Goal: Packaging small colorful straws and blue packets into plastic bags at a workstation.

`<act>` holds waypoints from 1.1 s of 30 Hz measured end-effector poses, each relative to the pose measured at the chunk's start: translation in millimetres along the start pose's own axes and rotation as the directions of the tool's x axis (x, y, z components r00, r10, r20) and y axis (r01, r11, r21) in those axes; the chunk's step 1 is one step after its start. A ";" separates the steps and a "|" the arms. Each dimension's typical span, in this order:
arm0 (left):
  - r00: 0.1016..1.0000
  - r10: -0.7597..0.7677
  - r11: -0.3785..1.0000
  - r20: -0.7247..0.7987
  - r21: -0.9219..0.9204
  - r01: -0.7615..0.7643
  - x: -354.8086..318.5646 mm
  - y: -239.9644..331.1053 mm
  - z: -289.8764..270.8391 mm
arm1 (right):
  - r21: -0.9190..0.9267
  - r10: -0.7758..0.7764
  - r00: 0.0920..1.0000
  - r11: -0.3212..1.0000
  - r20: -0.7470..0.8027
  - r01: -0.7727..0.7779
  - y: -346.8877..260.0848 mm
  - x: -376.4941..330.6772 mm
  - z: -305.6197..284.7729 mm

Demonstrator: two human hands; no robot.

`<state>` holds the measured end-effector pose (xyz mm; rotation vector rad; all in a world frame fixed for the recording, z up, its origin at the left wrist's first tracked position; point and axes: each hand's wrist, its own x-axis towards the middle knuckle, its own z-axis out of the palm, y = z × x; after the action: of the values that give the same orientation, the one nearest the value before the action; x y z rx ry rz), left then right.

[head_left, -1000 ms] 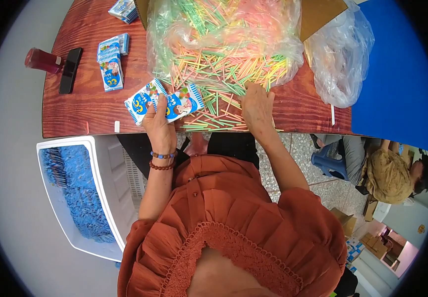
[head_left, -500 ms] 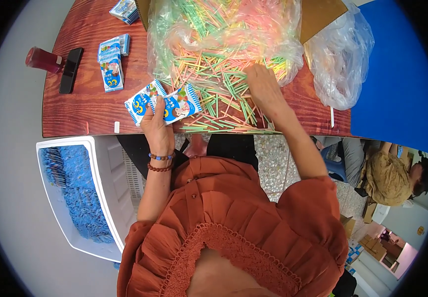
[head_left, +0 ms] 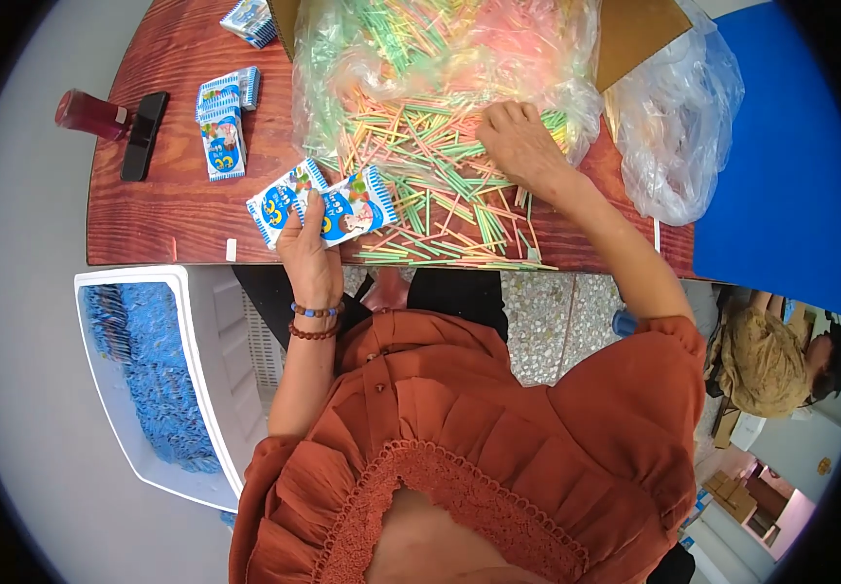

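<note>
2 fanned blue-and-white packets (head_left: 360, 216) sit grasped in the left hand (head_left: 309, 251), while the right hand (head_left: 527, 148) curls over loose pastel sticks (head_left: 432, 177), its grip unclear.

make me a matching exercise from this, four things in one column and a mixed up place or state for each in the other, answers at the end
Column 1
1. left hand
2. right hand
3. black phone
4. tub

Column 2
A. lying on the table beside a red bottle
B. white, with blue contents inside
C. holding blue-and-white packets
D. at the loose coloured sticks, fingers bent

Pairs
1-C, 2-D, 3-A, 4-B
</note>
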<state>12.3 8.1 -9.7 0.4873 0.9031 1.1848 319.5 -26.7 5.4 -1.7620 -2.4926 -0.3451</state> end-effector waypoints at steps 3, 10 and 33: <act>1.000 -0.003 1.000 0.005 -0.008 0.003 0.3 2.0 4.5 | 0.136 0.066 0.996 0.988 0.052 -0.072 -0.5 -3.0 -0.1; 0.997 -0.059 0.997 0.052 -0.037 0.061 5.9 1.8 8.1 | 0.602 0.339 0.940 0.744 0.033 -0.289 -9.9 13.7 -3.1; 0.996 -0.031 0.991 0.086 -0.125 0.041 16.1 -3.9 30.6 | 0.841 0.673 0.737 -0.435 0.067 0.321 -105.3 84.7 -55.3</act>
<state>41.0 25.6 -0.6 0.4134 0.7568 1.1721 188.0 5.6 59.9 -0.7664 -0.7009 0.9861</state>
